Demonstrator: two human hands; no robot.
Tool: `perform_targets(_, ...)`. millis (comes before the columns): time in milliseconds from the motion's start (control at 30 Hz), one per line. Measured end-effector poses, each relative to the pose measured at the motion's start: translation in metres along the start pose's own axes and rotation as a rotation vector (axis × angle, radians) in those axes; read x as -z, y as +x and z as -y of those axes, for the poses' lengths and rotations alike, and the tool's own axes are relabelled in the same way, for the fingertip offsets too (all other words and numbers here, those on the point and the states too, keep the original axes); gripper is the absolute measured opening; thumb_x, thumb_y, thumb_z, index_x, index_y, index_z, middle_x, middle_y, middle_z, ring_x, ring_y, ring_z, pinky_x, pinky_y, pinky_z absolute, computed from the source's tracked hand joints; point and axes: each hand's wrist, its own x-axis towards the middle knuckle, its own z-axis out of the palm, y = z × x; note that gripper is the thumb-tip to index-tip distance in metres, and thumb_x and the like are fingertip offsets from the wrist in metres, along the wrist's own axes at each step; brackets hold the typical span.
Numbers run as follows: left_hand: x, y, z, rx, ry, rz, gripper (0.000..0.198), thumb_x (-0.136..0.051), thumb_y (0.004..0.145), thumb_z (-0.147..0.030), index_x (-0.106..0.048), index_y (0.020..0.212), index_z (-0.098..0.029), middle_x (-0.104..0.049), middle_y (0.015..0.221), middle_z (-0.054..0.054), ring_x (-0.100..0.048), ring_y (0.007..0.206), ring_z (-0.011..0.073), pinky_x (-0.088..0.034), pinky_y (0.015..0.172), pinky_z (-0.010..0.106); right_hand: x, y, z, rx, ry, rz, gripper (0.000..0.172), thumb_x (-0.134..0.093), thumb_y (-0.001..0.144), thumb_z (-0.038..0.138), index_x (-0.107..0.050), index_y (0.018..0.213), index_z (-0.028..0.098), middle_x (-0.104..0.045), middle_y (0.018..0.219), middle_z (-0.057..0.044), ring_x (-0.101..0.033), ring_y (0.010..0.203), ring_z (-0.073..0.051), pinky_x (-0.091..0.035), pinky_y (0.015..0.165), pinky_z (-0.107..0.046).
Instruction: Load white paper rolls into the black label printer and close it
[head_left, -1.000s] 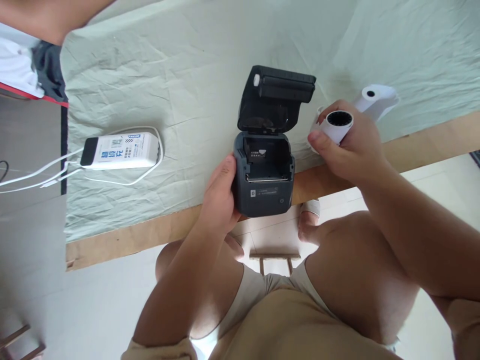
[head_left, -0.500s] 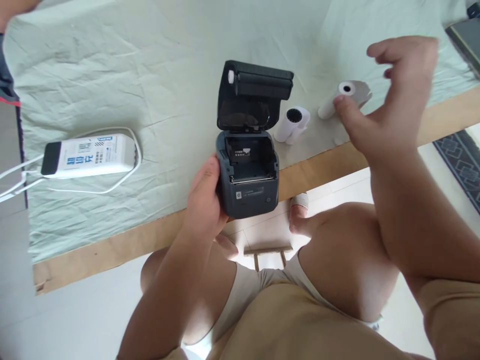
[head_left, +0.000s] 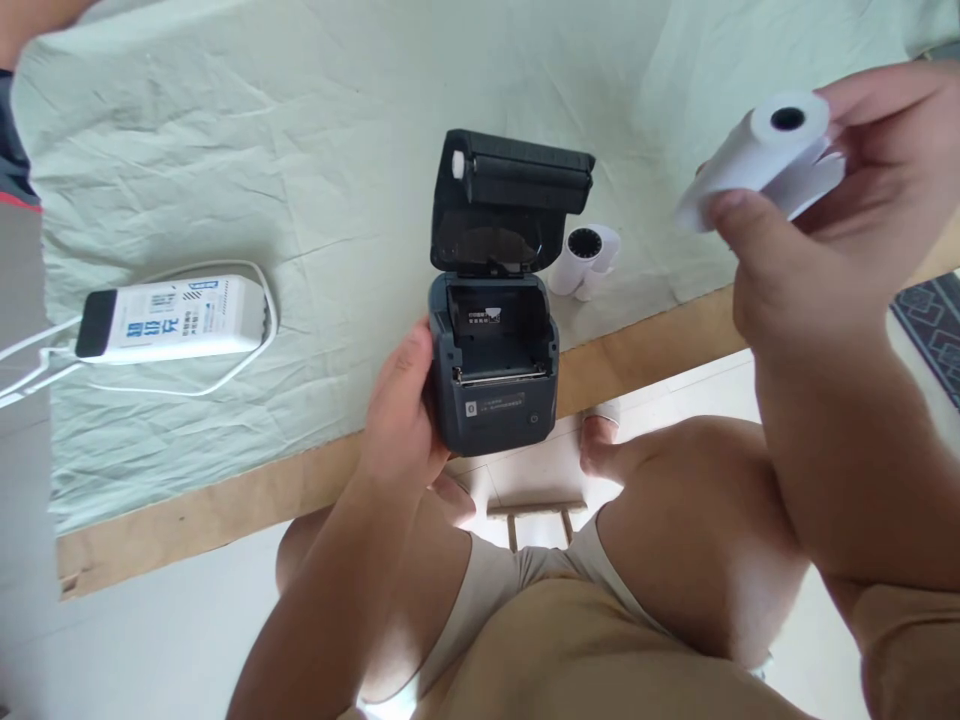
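My left hand (head_left: 405, 405) is closed around the left side of a dark label printer (head_left: 495, 405), keeping it at the table's front edge. The printer's lid (head_left: 510, 200) stands up, and its paper bay (head_left: 499, 335) shows with no roll inside. In my right hand (head_left: 840, 220) is a white paper roll (head_left: 757, 150), tilted, its dark core facing up and a loose paper end curling out. Thumb and fingers grip it from both sides. Another white paper roll (head_left: 577, 265) stands on the cloth just right of the printer, partly unwound.
A white power strip (head_left: 176, 315) with blue print and looped cables lies on the left of the pale green cloth (head_left: 337, 120). The wooden table edge (head_left: 645, 335) runs in front of me. Part of another person's arm (head_left: 37, 25) shows at the top left.
My right hand has closed on the right-hand paper roll and lifted it off the cloth, up and to the right. The left hand and printer are nearly where they were.
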Motion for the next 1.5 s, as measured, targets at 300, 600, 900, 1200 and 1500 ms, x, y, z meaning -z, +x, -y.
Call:
perform_targets(300,0.001,-0.004,-0.003,-0.044,0.12,0.092,0.041,-0.082,0.089,-0.054,-0.074,0.113,-0.022,-0.082,0.113,0.008,-0.078,0.117,0.0337,-0.07,0.085,0.037,-0.054,-0.027,0.071,0.43,0.128,0.178,0.022,-0.063,0.089,0.006,-0.06,0.1,0.024,-0.082,0.096,0.004,-0.08,0.084,-0.016,-0.058,0.079,-0.034)
perform_targets(600,0.002,-0.004,-0.002,-0.032,0.063,0.093,0.046,-0.084,0.086,-0.055,-0.073,0.115,-0.021,-0.082,0.104,0.007,-0.076,0.122,0.0338,-0.069,0.087,0.04,-0.052,-0.025,0.064,0.523,0.163,0.191,0.021,-0.066,0.091,0.007,-0.061,0.092,0.027,-0.075,0.093,0.002,-0.068,0.081,-0.017,-0.05,0.076,-0.038)
perform_targets(900,0.009,0.001,0.009,-0.203,0.14,0.102,0.056,-0.094,0.075,-0.03,-0.065,0.123,-0.031,-0.076,0.115,0.001,-0.076,0.107,0.0255,-0.065,0.089,0.034,-0.049,-0.033,0.061,0.653,0.263,0.338,0.008,-0.061,0.104,0.033,-0.065,0.1,0.027,-0.072,0.097,-0.001,-0.068,0.094,-0.021,-0.05,0.08,-0.043)
perform_targets(1200,0.011,0.005,0.012,-0.229,0.185,0.108,0.076,-0.096,0.071,-0.039,-0.055,0.134,-0.029,-0.074,0.12,0.005,-0.075,0.112,0.0287,-0.066,0.096,0.041,-0.048,-0.036,0.052,0.578,0.062,0.306,0.023,-0.066,0.102,0.053,-0.07,0.102,0.03,-0.077,0.095,-0.001,-0.068,0.106,-0.026,-0.05,0.085,-0.045)
perform_targets(1500,0.007,0.008,0.013,-0.211,0.108,0.13,0.06,-0.09,0.076,-0.053,-0.059,0.123,-0.032,-0.077,0.114,0.002,-0.079,0.102,0.029,-0.067,0.078,0.038,-0.037,-0.031,0.054,0.614,0.068,0.144,0.003,-0.071,0.099,0.033,-0.074,0.098,0.032,-0.078,0.083,0.005,-0.074,0.099,-0.021,-0.052,0.082,-0.041)
